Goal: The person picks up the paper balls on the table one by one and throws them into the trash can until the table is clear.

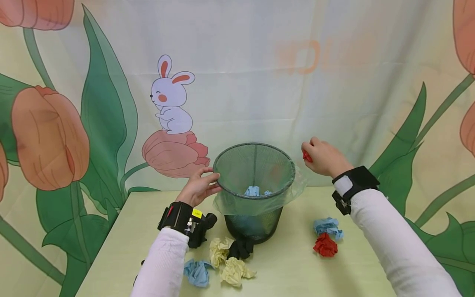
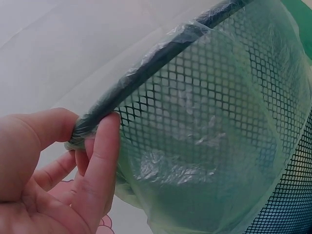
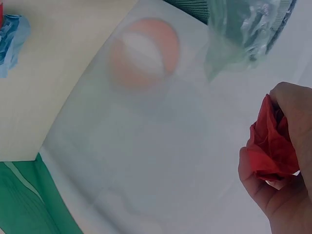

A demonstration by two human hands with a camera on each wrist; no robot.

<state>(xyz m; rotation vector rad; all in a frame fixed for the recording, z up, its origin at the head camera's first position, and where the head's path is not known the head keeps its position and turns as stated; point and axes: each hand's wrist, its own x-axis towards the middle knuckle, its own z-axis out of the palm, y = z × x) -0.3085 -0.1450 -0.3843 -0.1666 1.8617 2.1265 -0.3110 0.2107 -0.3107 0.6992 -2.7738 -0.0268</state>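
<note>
A dark mesh wastebasket [image 1: 256, 218] lined with a thin green plastic bag [image 1: 237, 204] stands at the table's back. My left hand [image 1: 198, 187] pinches its rim [image 2: 141, 68] on the left side, thumb and fingers on either side of the bag-covered edge. Up beside the basket's right side, my right hand [image 1: 324, 156] grips a crumpled red paper ball [image 3: 270, 146], mostly hidden by the fingers in the head view. Inside the basket, pale blue crumpled paper [image 1: 252, 191] shows.
In front of the basket lie yellow paper balls [image 1: 235, 272], a black one [image 1: 241, 248] and a blue one [image 1: 198, 273]. To the right, a blue paper ball [image 1: 328, 227] sits against a red one [image 1: 325, 245]. A printed curtain [image 1: 237, 82] hangs behind the table [image 1: 289, 268].
</note>
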